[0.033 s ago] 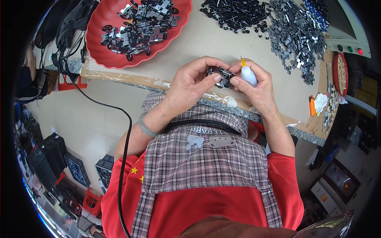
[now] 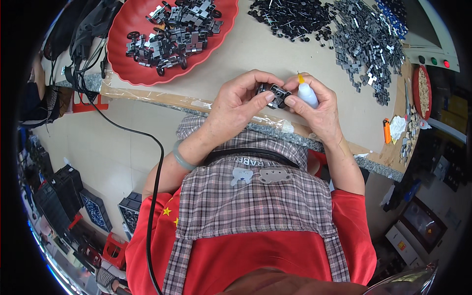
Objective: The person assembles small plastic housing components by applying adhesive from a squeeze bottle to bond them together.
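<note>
Over the table's near edge, my left hand [image 2: 241, 102] grips a small black and grey wheeled toy chassis [image 2: 278, 96] between thumb and fingers. My right hand [image 2: 319, 105] is closed around a pale squeeze bottle [image 2: 307, 94], whose yellow nozzle [image 2: 301, 78] with a thin tip points away from me. The right thumb and fingertips also meet the right end of the chassis. My fingers hide part of it. To the far left, a red scalloped tray [image 2: 120, 54] holds many similar wheeled pieces [image 2: 172, 37].
Black pin-like parts [image 2: 295, 19] are heaped at the far middle, beside a pile of grey parts [image 2: 366, 44]. An orange cutter [image 2: 387, 131] and crumpled white tissue [image 2: 398, 129] lie at the right. A black cable [image 2: 160, 157] hangs left of my body, near my left arm.
</note>
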### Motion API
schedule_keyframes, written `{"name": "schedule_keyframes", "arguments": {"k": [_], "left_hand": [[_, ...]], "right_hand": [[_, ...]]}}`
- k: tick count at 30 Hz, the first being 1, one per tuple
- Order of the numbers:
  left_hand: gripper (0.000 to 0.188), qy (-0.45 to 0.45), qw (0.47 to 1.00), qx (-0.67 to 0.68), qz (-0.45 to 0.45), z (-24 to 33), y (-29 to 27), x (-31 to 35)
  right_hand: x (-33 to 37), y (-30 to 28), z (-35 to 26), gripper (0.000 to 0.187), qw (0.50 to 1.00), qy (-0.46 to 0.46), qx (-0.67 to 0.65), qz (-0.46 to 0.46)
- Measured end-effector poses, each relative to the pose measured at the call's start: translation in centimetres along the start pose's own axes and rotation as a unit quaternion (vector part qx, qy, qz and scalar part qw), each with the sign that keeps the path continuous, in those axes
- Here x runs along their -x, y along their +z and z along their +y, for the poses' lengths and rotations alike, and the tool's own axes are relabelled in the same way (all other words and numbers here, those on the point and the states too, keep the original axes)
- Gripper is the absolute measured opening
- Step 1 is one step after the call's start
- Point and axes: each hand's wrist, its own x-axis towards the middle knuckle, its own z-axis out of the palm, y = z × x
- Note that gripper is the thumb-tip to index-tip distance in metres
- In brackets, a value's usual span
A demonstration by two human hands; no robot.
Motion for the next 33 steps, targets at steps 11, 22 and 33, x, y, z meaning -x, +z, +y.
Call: {"name": "schedule_keyframes", "arguments": {"k": [11, 22, 33], "left_hand": [[0.016, 0.021, 0.996, 0.024, 0.079, -0.1, 0.8, 0.0], [0.020, 0.018, 0.998, 0.029, 0.059, 1.0, 0.7, 0.0], [0.017, -0.061, 0.970, 0.233, -0.030, 0.3, -0.1, -0.5]], "right_hand": [[0.0, 1.6, 0.5, 0.020, 0.996, -0.077, 0.011, 0.053], [-0.2, 1.0, -0.1, 0.017, 0.996, -0.067, -0.026, 0.051], [-0.8, 0.9, -0.8, 0.017, 0.996, -0.073, -0.052, 0.011]]}}
